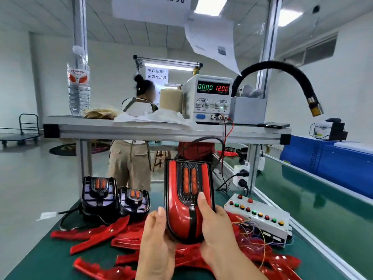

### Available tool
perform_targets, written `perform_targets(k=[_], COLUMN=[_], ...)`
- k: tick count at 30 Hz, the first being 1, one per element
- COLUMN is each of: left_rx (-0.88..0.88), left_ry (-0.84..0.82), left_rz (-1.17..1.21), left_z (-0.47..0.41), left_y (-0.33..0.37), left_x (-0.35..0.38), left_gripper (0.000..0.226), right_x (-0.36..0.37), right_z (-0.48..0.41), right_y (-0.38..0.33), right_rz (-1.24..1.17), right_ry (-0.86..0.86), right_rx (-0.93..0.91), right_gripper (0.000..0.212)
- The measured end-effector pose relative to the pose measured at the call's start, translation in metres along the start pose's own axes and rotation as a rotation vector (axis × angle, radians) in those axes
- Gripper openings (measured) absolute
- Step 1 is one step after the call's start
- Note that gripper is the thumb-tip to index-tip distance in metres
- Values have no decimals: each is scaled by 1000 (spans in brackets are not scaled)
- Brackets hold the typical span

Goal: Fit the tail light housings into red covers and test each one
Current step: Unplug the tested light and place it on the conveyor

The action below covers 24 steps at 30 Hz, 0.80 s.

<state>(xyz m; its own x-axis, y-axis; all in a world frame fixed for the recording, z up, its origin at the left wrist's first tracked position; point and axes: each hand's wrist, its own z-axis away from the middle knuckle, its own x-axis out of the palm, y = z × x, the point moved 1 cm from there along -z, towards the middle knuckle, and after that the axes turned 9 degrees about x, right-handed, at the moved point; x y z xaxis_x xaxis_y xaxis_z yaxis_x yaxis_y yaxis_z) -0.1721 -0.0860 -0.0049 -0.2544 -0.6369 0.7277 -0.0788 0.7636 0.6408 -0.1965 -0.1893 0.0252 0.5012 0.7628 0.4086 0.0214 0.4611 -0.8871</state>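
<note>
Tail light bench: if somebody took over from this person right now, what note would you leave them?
The left hand and right hand both grip one covered tail light, held upright over a pile of red covers. Two bare housings stand at left behind it.
Done: this one looks fitted.
Left: test it, since the power supply shows 0.000 current; then fit those two.

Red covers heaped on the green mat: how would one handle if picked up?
Probably light: the red covers look thin. Likely stiff yet brittle, being glossy moulded plastic. Heaped overlapping, a pulled one may drag neighbours.
</note>
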Motion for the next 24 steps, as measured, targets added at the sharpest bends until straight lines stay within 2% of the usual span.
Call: perform_targets(k=[2,5,9,11,13,15,17,19,21,24], left_rx=[35,31,-35,-100,-147,-211,-264,-292,-279,-230], left_ry=[-27,-67,-43,-20,-39,-55,-74,-96,-81,-29], left_rz=[-32,-21,54,129,163,203,246,298,332,379], left_z=[-1,-5,-10,-12,-15,-16,-15,-15,-17,-23], left_y=[2,8,19,24,32,38,41,42,40,32], left_x=[1,2,4,-1,-7,-13,-17,-14,-8,9], left_gripper=[31,59,44,37,33,38,42,42,43,42], right_x=[-1,-1,-10,-21,-35,-46,-50,-53,-55,-59], right_z=[3,11,18,13,-3,-25,-50,-66,-70,-63], right_y=[0,-5,-18,-41,-79,-117,-141,-147,-139,-105], right_rz=[42,94,270,347,435,635,868,990,911,521], right_ry=[37,41,-38,34,189,272,275,204,143,192], right_rx=[-18,-73,-132,-280,-536,-743,-789,-753,-700,-522], right_gripper=[64,54,56,47,31,40,44,42,37,35])
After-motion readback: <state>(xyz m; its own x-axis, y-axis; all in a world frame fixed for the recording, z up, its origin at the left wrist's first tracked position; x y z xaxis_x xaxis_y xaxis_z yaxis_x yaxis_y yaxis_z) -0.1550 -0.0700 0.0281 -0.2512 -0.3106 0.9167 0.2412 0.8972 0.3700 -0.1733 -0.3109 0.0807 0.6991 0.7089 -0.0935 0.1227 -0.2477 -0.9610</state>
